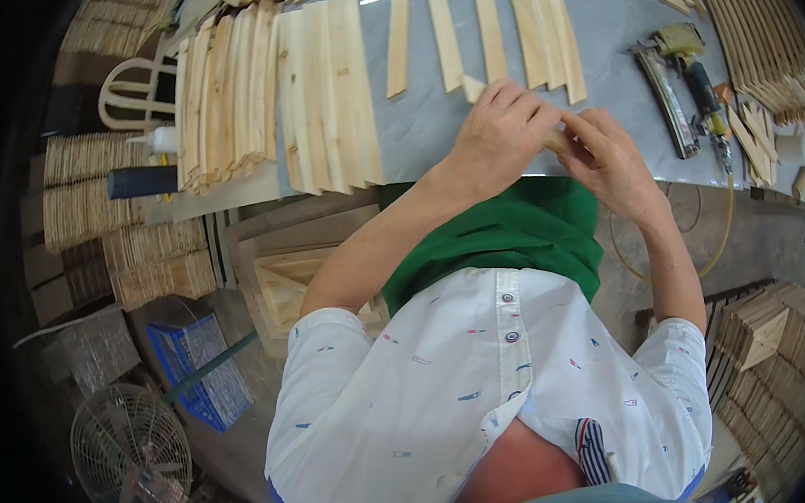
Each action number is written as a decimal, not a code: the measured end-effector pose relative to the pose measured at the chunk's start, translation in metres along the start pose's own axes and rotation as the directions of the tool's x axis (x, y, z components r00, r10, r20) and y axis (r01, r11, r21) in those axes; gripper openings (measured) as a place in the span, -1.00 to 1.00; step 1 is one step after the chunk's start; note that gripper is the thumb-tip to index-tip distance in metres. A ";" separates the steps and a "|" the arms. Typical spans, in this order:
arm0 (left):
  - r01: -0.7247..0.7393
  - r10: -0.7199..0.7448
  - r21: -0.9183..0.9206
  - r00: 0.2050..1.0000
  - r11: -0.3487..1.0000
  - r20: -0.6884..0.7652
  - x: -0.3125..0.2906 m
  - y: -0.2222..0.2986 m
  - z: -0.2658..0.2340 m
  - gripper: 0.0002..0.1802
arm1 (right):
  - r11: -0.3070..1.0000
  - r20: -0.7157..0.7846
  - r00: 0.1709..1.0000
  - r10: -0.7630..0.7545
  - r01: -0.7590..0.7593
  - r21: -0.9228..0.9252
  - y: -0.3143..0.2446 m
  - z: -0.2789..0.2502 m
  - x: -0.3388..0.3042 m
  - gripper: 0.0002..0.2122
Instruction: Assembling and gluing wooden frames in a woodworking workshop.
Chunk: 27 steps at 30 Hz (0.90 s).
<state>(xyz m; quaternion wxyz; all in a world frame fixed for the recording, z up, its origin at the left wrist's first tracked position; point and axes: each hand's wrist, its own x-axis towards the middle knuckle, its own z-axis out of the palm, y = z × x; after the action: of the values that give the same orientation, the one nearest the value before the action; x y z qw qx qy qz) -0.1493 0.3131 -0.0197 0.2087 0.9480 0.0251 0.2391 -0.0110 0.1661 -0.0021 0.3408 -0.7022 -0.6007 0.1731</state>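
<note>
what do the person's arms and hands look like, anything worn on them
The left hand and right hand are both ungloved, with no ring, watch or bracelet to be seen. The forearms are uncovered; short white sleeves, dotted with small motifs in blue and red, cover the upper arms. No cables or straps show on either arm.

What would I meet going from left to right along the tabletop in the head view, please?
Left row of long slats, right row of long slats, first lone slat, second lone slat, third lone slat, cluster of short slats, nail gun.
</note>
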 end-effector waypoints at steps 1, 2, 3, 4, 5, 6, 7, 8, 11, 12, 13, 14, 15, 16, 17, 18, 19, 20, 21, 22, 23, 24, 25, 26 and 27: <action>-0.045 0.047 0.044 0.997 0.998 -0.059 0.000 -0.002 -0.001 -0.56 | 1.000 0.000 1.000 -0.009 0.009 0.004 0.001 0.000 0.001 -0.61; -0.044 0.047 0.051 0.997 0.998 -0.060 -0.001 -0.007 -0.006 -0.56 | 0.998 -0.006 0.998 0.058 -0.058 0.031 0.003 0.000 0.002 -0.62; 0.045 -0.038 0.048 0.991 0.998 -0.131 -0.005 -0.014 -0.013 -0.53 | 0.990 -0.009 0.992 0.128 -0.127 0.058 0.004 -0.001 0.003 -0.63; 0.130 -0.120 0.035 0.972 0.991 -0.201 -0.009 -0.023 -0.021 -0.51 | 0.977 -0.012 0.980 0.199 -0.197 0.082 0.004 0.000 0.004 -0.64; 0.208 -0.199 0.007 0.944 0.978 -0.263 -0.011 -0.031 -0.026 -0.48 | 0.975 -0.018 0.978 0.208 -0.206 0.078 0.006 -0.001 0.004 -0.64; 0.301 -0.267 0.088 0.923 0.950 -0.277 -0.015 -0.045 -0.030 -0.46 | 0.970 -0.060 0.970 0.237 -0.233 0.062 0.010 -0.001 0.007 -0.64; 0.386 -0.328 0.165 0.897 0.908 -0.296 -0.018 -0.059 -0.033 -0.45 | 0.964 -0.106 0.958 0.266 -0.263 0.044 0.015 -0.002 0.011 -0.65; 0.374 -0.320 0.151 0.901 0.915 -0.292 -0.022 -0.070 -0.035 -0.45 | 0.956 -0.153 0.943 0.294 -0.293 0.027 0.021 -0.003 0.014 -0.65; 0.468 -0.422 0.250 0.880 0.848 -0.217 -0.024 -0.093 -0.034 -0.42 | 0.942 -0.249 0.914 0.319 -0.335 -0.023 0.046 0.000 0.023 -0.64; 0.492 -0.452 0.265 0.869 0.829 -0.202 -0.025 -0.099 -0.034 -0.40 | 0.937 -0.289 0.902 0.321 -0.346 -0.040 0.050 -0.001 0.027 -0.64; 0.516 -0.481 0.281 0.856 0.809 -0.187 -0.025 -0.104 -0.032 -0.37 | 0.935 -0.296 0.899 0.323 -0.352 -0.047 0.053 -0.003 0.032 -0.64; 0.539 -0.511 0.299 0.842 0.787 -0.174 -0.025 -0.108 -0.029 -0.35 | 0.920 -0.295 0.884 0.363 -0.389 -0.034 0.054 -0.005 0.037 -0.64; 0.534 -0.507 0.293 0.845 0.793 -0.171 -0.022 -0.106 -0.028 -0.35 | 0.904 -0.292 0.867 0.404 -0.428 -0.019 0.054 -0.006 0.041 -0.63; 0.562 -0.538 0.281 0.827 0.778 -0.164 -0.018 -0.103 -0.027 -0.34 | 0.885 -0.288 0.848 0.444 -0.465 -0.004 0.055 -0.006 0.045 -0.62; 0.590 -0.569 0.267 0.807 0.762 -0.159 -0.013 -0.099 -0.026 -0.34 | 0.883 -0.293 0.845 0.447 -0.470 -0.009 0.058 -0.006 0.048 -0.62; 0.617 -0.599 0.254 0.786 0.745 -0.152 -0.010 -0.096 -0.024 -0.33 | 0.885 -0.310 0.847 0.433 -0.465 -0.034 0.061 -0.005 0.049 -0.62; 0.613 -0.596 0.248 0.789 0.750 -0.149 -0.009 -0.095 -0.022 -0.33 | 0.886 -0.326 0.848 0.418 -0.460 -0.059 0.066 -0.003 0.051 -0.61; 0.595 -0.574 0.284 0.803 0.752 -0.160 -0.009 -0.095 -0.021 -0.33 | 0.887 -0.340 0.850 0.403 -0.454 -0.085 0.070 -0.002 0.053 -0.61; 0.576 -0.552 0.320 0.816 0.752 -0.170 -0.010 -0.094 -0.020 -0.33 | 0.884 -0.344 0.847 0.406 -0.460 -0.089 0.075 0.001 0.056 -0.61; 0.553 -0.527 0.353 0.832 0.755 -0.175 -0.008 -0.093 -0.018 -0.33 | 0.880 -0.354 0.851 0.388 -0.456 -0.134 0.081 0.003 0.058 -0.60; 0.546 -0.522 0.343 0.836 0.764 -0.169 -0.006 -0.091 -0.017 -0.33 | 0.873 -0.362 0.856 0.370 -0.453 -0.178 0.086 0.005 0.059 -0.59; 0.568 -0.563 0.331 0.818 0.753 -0.123 -0.005 -0.089 -0.019 -0.29 | 0.865 -0.369 0.860 0.352 -0.450 -0.222 0.092 0.006 0.058 -0.58; 0.595 -0.605 0.325 0.792 0.735 -0.080 -0.006 -0.088 -0.024 -0.26 | 0.862 -0.371 0.858 0.355 -0.454 -0.225 0.092 0.008 0.060 -0.58; 0.620 -0.645 0.322 0.763 0.716 -0.037 -0.006 -0.087 -0.025 -0.22 | 0.866 -0.380 0.864 0.332 -0.438 -0.240 0.093 0.010 0.061 -0.57; 0.619 -0.644 0.319 0.764 0.718 -0.034 -0.005 -0.088 -0.023 -0.22 | 0.870 -0.388 0.869 0.308 -0.423 -0.255 0.093 0.012 0.062 -0.57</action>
<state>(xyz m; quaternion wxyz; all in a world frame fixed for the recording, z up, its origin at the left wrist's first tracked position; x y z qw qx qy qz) -0.1597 0.4010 -0.0393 0.1265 0.9115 0.3759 0.1088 0.0624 0.2248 -0.0640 0.2749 -0.8704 -0.4082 0.0098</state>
